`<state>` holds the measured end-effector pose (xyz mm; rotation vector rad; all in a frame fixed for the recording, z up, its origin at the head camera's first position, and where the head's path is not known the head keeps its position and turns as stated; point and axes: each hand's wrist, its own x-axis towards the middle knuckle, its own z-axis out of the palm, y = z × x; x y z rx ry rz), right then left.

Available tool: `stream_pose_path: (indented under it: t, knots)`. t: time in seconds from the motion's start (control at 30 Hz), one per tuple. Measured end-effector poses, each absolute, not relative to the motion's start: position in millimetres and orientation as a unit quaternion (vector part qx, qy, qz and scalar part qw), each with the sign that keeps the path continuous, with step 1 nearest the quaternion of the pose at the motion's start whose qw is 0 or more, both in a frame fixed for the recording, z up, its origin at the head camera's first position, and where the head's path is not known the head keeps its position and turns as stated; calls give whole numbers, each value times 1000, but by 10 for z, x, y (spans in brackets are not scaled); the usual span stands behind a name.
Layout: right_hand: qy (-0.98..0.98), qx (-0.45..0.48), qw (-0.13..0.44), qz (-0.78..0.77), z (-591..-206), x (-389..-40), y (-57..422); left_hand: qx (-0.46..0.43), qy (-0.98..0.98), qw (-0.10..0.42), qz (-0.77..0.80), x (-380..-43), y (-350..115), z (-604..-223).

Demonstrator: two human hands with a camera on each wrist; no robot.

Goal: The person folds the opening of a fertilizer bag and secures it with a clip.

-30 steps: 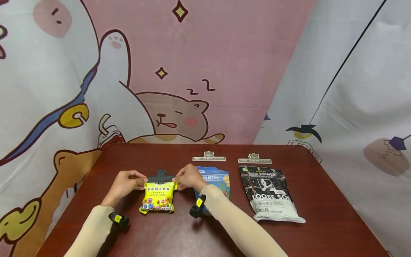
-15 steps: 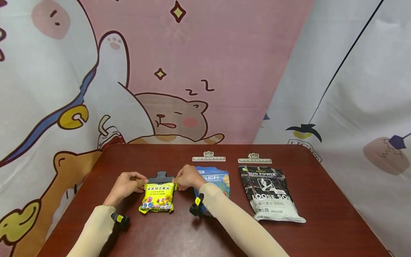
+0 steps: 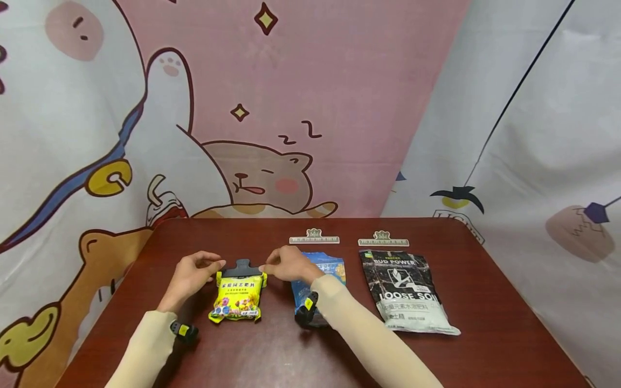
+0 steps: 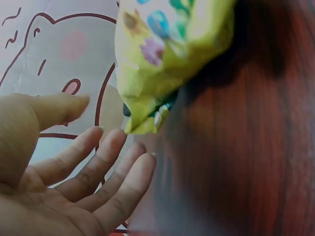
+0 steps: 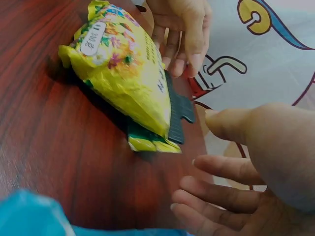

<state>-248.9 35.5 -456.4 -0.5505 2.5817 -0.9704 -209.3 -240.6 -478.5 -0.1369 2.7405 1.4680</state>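
A small yellow fertilizer bag (image 3: 236, 299) with printed flowers lies at the left of the table. A black clip (image 3: 242, 268) sits across its top edge. My left hand (image 3: 194, 275) is beside the clip's left end; in the left wrist view its thumb and fingers (image 4: 115, 142) are spread apart near the bag's corner, pinching nothing. On the other side, my right hand (image 3: 290, 264) hovers by the clip's right end. Its thumb and fingers (image 5: 221, 169) stand apart from bag and clip in the right wrist view. The right forearm partly covers a blue bag (image 3: 332, 268).
Two pale clips with piano-key print, a left one (image 3: 314, 237) and a right one (image 3: 383, 239), lie toward the table's back. A black-and-white soil bag (image 3: 407, 291) lies at the right. A patterned cloth (image 3: 339, 108) hangs behind the table (image 3: 271, 355).
Both hands have let go of the clip's ends and loosened. The right hand has drawn slightly away to the right. The clip stays on the yellow bag.
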Motion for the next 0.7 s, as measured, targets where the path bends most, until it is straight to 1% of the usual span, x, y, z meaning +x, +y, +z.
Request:
stream_pose_path:
  t: [0.13, 0.3, 0.47, 0.7]
  knots:
    - [902, -206, 153, -346, -4504, -2489, 454, -39, 889, -10, 457, -2068, -2341, -4704]
    - [901, -205, 146, -354, -4406, -2498, 666, -32, 881, -16, 472, -2068, -2221, -4619]
    - [904, -195, 139, -354, -4352, -2509, 910, -19, 858, -4, 513, -2085, -2069, -4558]
    - [904, -153, 149, -370, -4362, -2515, 1228, -12, 816, 32, 577, -2109, -1844, -4492]
